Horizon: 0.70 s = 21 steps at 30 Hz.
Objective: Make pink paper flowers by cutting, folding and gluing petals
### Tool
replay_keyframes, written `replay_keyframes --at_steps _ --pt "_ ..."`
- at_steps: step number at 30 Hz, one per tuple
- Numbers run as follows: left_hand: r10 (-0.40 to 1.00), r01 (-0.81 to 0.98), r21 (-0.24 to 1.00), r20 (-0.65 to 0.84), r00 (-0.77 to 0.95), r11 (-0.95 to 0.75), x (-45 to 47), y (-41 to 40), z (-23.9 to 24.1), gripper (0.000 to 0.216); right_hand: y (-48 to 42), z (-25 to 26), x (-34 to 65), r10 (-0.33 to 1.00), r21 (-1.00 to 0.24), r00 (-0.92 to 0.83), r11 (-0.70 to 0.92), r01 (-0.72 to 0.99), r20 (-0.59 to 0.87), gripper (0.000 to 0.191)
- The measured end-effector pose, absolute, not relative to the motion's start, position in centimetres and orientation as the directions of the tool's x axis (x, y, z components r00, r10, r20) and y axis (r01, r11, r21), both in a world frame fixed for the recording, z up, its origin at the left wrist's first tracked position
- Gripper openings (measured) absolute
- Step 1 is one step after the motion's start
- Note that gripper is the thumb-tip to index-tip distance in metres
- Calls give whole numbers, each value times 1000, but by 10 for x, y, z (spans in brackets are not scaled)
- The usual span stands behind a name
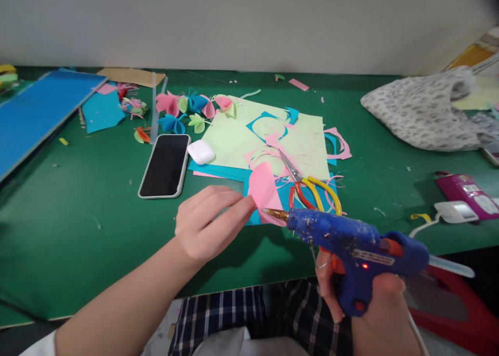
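Note:
My left hand (214, 218) pinches the edge of a folded pink paper piece (267, 187) and holds it above the table. In my right hand (374, 299) is a blue hot glue gun (339, 234) with a red light lit and a glue stick sticking out of its back. The gun's nozzle meets the lower part of the pink paper, or sits just in front of it; I cannot tell which. Behind the gun lie scissors (307, 184) with yellow and orange handles, resting on blue and pink paper scraps.
Pale green sheets (230, 137) lie under cut scraps. A phone (166, 166) and white earbud case (201, 152) are left of them. Paper flowers (169, 104) sit behind. At right are a patterned cloth bag (424, 109) and a magenta device (468, 192) with a white plug (456, 211).

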State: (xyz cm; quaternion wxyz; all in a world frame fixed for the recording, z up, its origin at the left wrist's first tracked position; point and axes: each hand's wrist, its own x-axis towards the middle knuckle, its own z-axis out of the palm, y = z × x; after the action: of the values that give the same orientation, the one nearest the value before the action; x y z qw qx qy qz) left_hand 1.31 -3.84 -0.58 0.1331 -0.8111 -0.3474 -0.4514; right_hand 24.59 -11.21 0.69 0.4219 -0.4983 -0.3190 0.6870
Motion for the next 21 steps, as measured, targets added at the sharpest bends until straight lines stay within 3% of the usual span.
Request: replay_keyframes --at_steps 21 --pt "445 667 115 826 347 -736 14 -38 -7 11 -116 7 245 907 -857 -154 -420 -299 -391 63"
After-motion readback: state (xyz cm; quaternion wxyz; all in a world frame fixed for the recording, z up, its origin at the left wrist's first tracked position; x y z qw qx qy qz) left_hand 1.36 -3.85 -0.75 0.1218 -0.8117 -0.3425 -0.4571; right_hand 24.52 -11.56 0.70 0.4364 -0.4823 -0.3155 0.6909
